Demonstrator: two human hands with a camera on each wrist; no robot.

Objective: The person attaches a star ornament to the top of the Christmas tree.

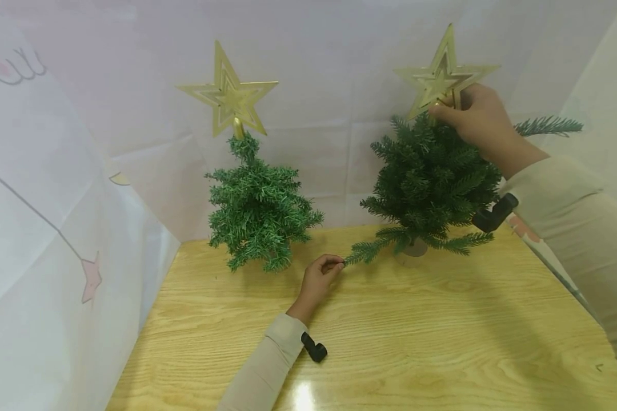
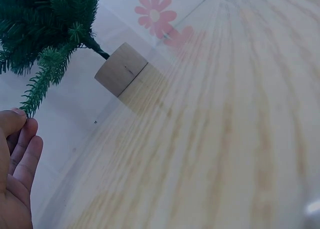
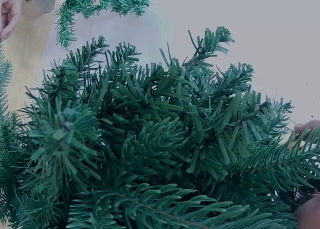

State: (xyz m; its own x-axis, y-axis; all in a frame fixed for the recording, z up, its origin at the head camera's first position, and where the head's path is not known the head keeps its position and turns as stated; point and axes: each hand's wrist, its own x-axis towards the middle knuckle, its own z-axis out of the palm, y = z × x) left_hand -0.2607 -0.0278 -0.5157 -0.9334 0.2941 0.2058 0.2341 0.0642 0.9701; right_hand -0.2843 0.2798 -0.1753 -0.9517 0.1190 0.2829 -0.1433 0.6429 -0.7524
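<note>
A small artificial Christmas tree [image 1: 429, 182] stands on a round wooden base [image 2: 121, 69] at the right of the table. My left hand [image 1: 320, 278] pinches the tip of one of its low branches [image 1: 367, 250] between thumb and fingers. At the treetop, my right hand [image 1: 475, 117] grips the lower part of a gold star topper [image 1: 442, 80]. In the right wrist view, dense needles [image 3: 165, 139] hide most of that hand; only bits of fingers show at the right edge. Whether the star sits on the tip cannot be seen.
To the left stands another small Christmas tree [image 1: 259, 211], a gold star [image 1: 231, 100] on its top. Both trees are on a wooden table [image 1: 380, 337], near the pale cloth [image 1: 324, 142] hanging behind. One branch [image 1: 550, 125] of the right tree sticks out past my right wrist.
</note>
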